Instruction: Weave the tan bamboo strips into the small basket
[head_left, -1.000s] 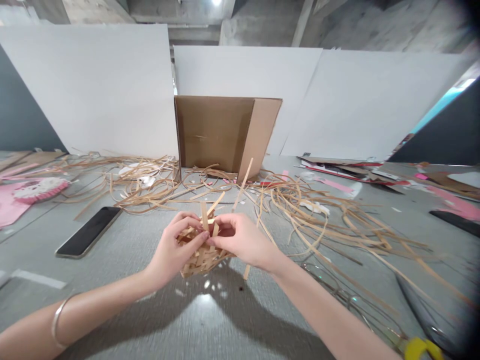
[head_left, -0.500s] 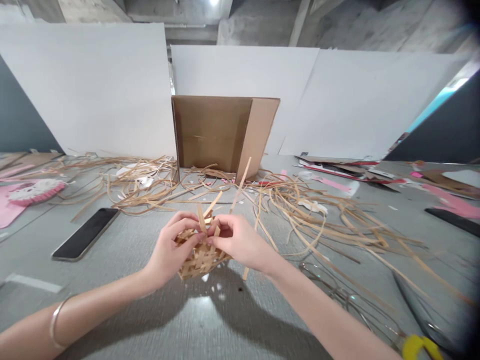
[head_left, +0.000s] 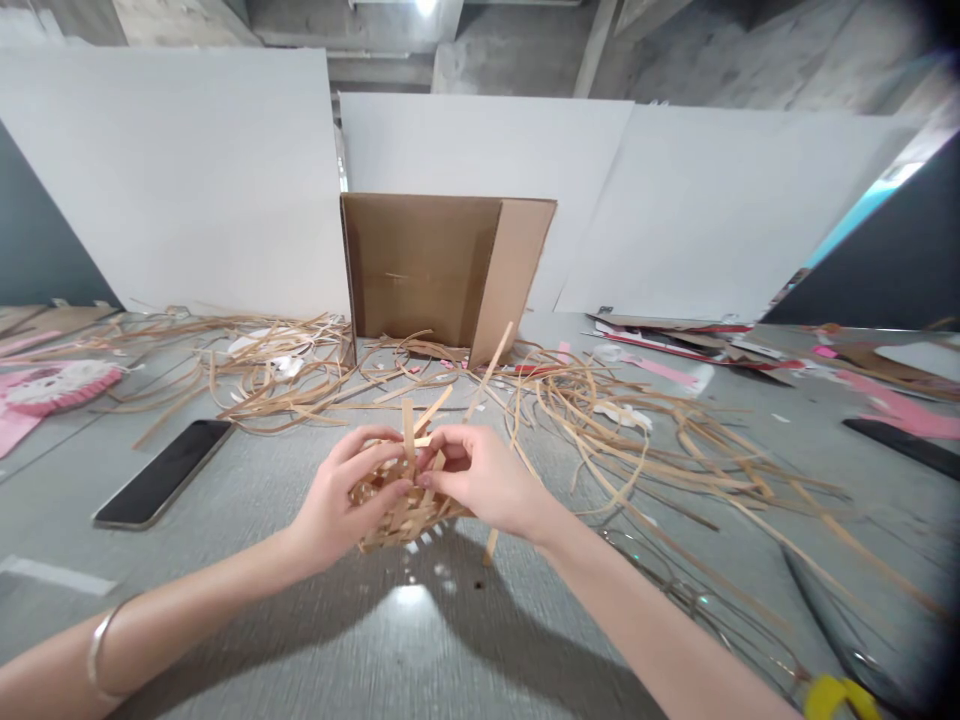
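A small woven piece of tan strips [head_left: 405, 518] is held just above the grey table, with several loose strip ends sticking up and out of it. My left hand [head_left: 349, 490] grips its left and upper side, thumb and fingertips pressed on a strip. On the right, my right hand [head_left: 472, 475] pinches the piece near its top edge, its fingertips almost touching those of the left. Part of the weave is hidden behind the fingers.
An open cardboard box [head_left: 427, 265] stands behind the hands. Loose strips [head_left: 600, 430] lie at both sides. A phone [head_left: 165, 475] is at left; yellow-handled scissors [head_left: 832, 698], wire and a dark phone-like object [head_left: 904, 447] are at right.
The upright strip at the top of the weave has straightened, and the woven piece has tilted slightly. Both hands keep their hold with small finger shifts. The view has moved a little.
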